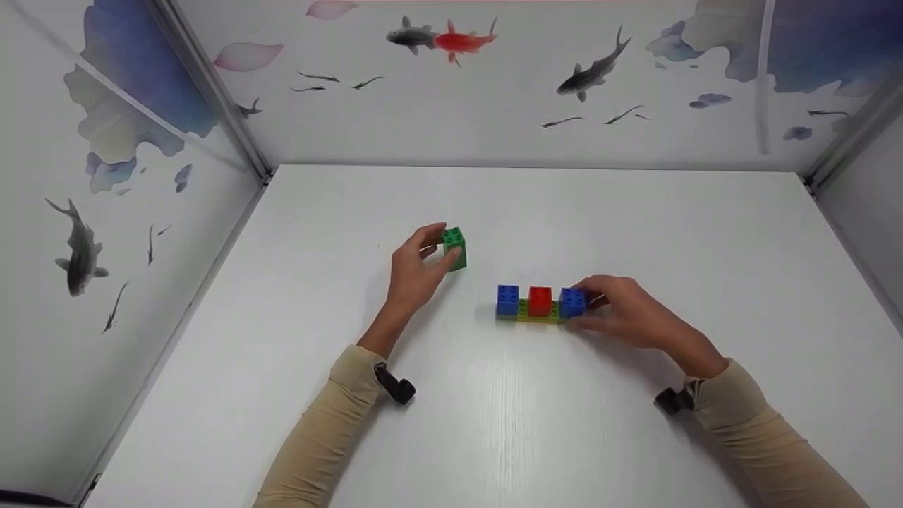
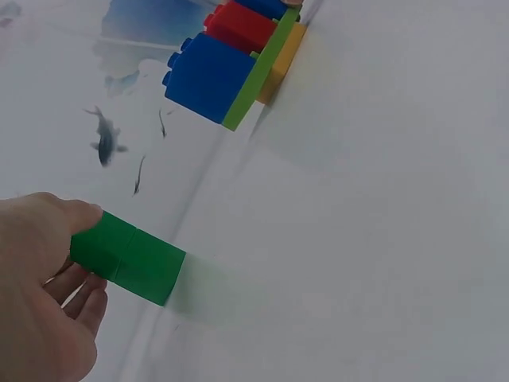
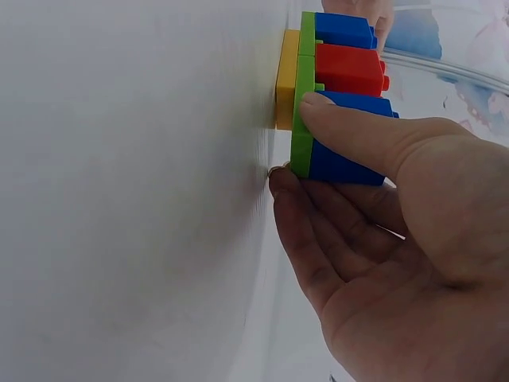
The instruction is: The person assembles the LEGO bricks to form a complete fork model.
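My left hand (image 1: 415, 276) pinches a stack of two green bricks (image 2: 131, 256) between thumb and fingers, upright with studs on top. Whether the stack's bottom touches the table cannot be told. To its right, a low brick build has a lime green layer (image 3: 305, 72) over a yellow brick (image 3: 285, 103). A blue brick (image 1: 508, 300), a red brick (image 1: 540, 301) and another blue brick (image 1: 572, 302) stand spaced along it. My right hand (image 1: 628, 310) grips the build's right end, thumb on the near side. The right-hand fingers are partly hidden behind it in the head view.
The white table (image 1: 522, 423) carries the bricks. A back wall (image 1: 494, 127) and a left side wall (image 1: 176, 233) with painted fish bound it, and a grey wall (image 1: 864, 155) stands at the right. Each sleeve cuff bears a small black wrist camera (image 1: 401, 390).
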Motion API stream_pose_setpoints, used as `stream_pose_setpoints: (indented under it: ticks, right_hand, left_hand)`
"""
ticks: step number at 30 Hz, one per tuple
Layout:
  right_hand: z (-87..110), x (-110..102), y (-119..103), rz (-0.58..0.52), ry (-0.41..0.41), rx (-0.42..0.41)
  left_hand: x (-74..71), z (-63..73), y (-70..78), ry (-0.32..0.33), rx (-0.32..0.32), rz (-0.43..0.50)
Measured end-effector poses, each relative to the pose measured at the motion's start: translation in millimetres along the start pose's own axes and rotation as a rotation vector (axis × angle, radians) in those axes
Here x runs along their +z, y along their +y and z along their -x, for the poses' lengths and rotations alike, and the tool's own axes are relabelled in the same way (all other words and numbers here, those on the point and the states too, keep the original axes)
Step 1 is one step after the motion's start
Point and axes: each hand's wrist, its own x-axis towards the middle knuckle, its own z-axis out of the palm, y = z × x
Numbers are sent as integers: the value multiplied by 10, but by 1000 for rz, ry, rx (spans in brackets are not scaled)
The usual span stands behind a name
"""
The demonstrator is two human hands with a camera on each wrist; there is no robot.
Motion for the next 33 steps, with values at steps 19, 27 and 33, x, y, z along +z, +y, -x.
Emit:
stream_pose_setpoints:
  ticks: [19,27,33]
  right_hand:
    - [9,-3,-7,-3,31,-17]
    - [17,-30,-14,-28,72,-33]
    - [27,-105,-58,-56,142,-50]
  left_hand:
    - [29,38,31,-22,36,15]
    - [91,76,104,-71,62,45]
    - [167,139,176,-128,71,68]
